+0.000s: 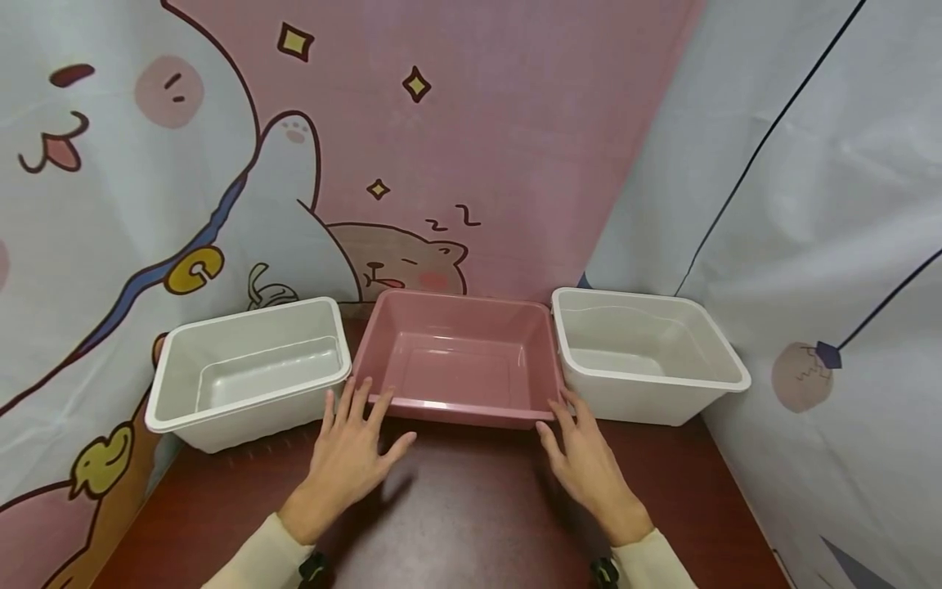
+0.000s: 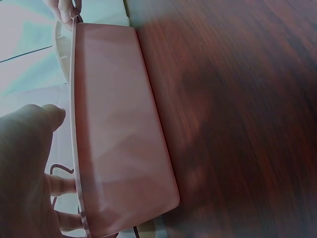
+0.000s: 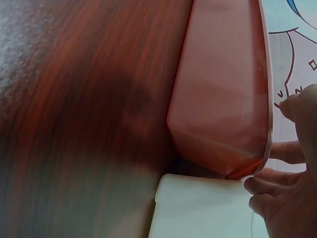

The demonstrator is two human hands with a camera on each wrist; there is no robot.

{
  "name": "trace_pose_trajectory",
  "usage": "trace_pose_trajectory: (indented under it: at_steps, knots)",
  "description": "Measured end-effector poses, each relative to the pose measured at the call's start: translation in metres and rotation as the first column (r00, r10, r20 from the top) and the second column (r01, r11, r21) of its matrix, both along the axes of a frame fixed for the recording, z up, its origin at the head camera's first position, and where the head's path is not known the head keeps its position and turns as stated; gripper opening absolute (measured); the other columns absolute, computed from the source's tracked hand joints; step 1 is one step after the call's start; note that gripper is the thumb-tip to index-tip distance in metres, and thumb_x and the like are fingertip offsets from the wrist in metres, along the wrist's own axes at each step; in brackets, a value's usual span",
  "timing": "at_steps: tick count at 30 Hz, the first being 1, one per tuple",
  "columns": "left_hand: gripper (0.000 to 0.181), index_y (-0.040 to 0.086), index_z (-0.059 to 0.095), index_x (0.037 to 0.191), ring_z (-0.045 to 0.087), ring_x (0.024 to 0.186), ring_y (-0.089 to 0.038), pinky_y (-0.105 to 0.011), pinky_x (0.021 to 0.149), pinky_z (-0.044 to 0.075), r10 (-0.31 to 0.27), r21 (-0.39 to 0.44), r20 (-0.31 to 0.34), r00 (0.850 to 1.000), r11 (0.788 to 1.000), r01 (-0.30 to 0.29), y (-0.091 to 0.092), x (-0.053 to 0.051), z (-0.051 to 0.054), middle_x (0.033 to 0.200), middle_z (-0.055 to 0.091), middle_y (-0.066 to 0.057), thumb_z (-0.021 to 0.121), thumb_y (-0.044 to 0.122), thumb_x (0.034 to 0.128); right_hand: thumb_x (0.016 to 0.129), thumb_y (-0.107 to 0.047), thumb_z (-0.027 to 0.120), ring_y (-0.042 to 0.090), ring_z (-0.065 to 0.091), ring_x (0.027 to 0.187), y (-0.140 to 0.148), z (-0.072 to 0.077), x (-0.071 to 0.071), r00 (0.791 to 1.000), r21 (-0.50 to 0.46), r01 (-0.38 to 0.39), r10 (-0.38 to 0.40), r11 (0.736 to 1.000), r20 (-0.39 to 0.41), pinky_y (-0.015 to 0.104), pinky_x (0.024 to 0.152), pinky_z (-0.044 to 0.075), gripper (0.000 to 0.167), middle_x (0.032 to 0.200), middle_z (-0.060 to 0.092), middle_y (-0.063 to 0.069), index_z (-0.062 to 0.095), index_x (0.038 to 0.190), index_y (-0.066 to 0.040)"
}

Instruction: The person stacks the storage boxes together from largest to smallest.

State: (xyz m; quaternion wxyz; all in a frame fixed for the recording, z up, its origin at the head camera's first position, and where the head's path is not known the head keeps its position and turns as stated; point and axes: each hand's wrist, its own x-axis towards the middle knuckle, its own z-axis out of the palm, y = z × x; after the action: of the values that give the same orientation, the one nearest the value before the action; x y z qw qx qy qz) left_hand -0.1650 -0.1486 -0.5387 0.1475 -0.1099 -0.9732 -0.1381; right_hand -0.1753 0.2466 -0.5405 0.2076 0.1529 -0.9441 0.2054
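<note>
A pink plastic basin (image 1: 456,406) sits on the table between two white ones, its inside bare. My left hand (image 1: 347,454) reaches to its front left corner, fingers spread and fairly straight, touching the rim. At the front right corner, the fingertips of my right hand (image 1: 587,466) rest on the rim, with the thumb apart from it. In the left wrist view, fingers of the left hand (image 2: 25,168) pass over the edge of the basin (image 2: 119,124). The right wrist view shows the right hand (image 3: 292,183) at the corner where the pink basin (image 3: 223,84) meets a white one.
A white basin (image 1: 250,421) stands angled at the left, close against the pink one. Another white basin (image 1: 648,401) stands at the right. Behind and beside them hangs a printed cloth (image 1: 515,147) with cartoon animals. The dark red wooden table (image 1: 471,507) extends toward me.
</note>
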Motion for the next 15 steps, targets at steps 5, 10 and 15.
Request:
trace_pose_trajectory:
  at_steps: [5,10,15]
  knots:
    - [0.084,0.013,0.065,0.163,0.037,0.174,-0.054,-0.080,0.140,0.023,0.001,0.004,-0.016,1.000,1.000,0.000,-0.0002,-0.0002,-0.0009,0.175,0.053,-0.029,0.072,0.072,0.1041,0.109,-0.019,0.082,0.054,0.075,0.135,-0.0010,0.0007,-0.0038,0.999,-0.057,-0.008,0.005,0.998,-0.050,0.064,0.107,0.064,0.040,0.161,0.062,0.036,0.077,0.139,0.008]
    - [0.080,0.012,0.067,0.160,0.039,0.172,-0.055,-0.082,0.139,0.025,0.000,0.018,-0.029,1.000,1.000,0.001,-0.0003,0.0007,-0.0014,0.171,0.056,-0.030,0.075,0.069,0.1047,0.107,-0.014,0.083,0.055,0.077,0.130,-0.0031,0.0023,-0.0077,0.998,-0.107,0.010,-0.017,0.994,-0.067,0.065,0.105,0.065,0.028,0.154,0.067,0.036,0.081,0.127,0.006]
    - [0.074,0.012,0.070,0.156,0.042,0.170,-0.056,-0.081,0.139,0.026,0.005,0.031,-0.052,0.999,1.000,-0.004,-0.0009,0.0019,-0.0023,0.162,0.062,-0.030,0.076,0.066,0.1054,0.106,-0.011,0.084,0.055,0.079,0.125,-0.0069,0.0048,-0.0100,0.996,-0.157,0.029,-0.042,0.987,-0.080,0.065,0.103,0.065,0.019,0.148,0.071,0.035,0.083,0.115,0.005]
